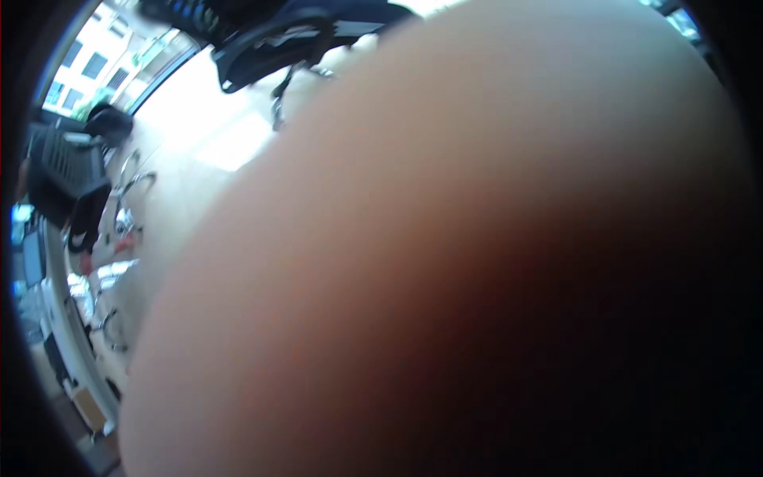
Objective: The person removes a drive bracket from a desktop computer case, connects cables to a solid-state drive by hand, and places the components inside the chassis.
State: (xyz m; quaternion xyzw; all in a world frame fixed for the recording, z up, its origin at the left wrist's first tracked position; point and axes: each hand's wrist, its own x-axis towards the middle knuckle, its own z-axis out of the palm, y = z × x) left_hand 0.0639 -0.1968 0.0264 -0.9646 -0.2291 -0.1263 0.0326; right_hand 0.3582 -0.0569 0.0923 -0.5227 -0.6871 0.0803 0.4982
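Observation:
A blurred part of a hand (381, 207), very close to the lens, covers most of the head view. Its lower right side falls into deep shadow. Whether this is my left or my right hand cannot be made out. No separate fingers show, and nothing held by it is visible. Whatever lies behind it is hidden.
Past the hand's edge, a black office chair (274, 44) stands at the top. Another dark chair (67, 171) is at the left, beside a long desk (67, 318). A brown box (90, 409) sits low at the left. The pale floor (179, 143) reflects light near a window (95, 63).

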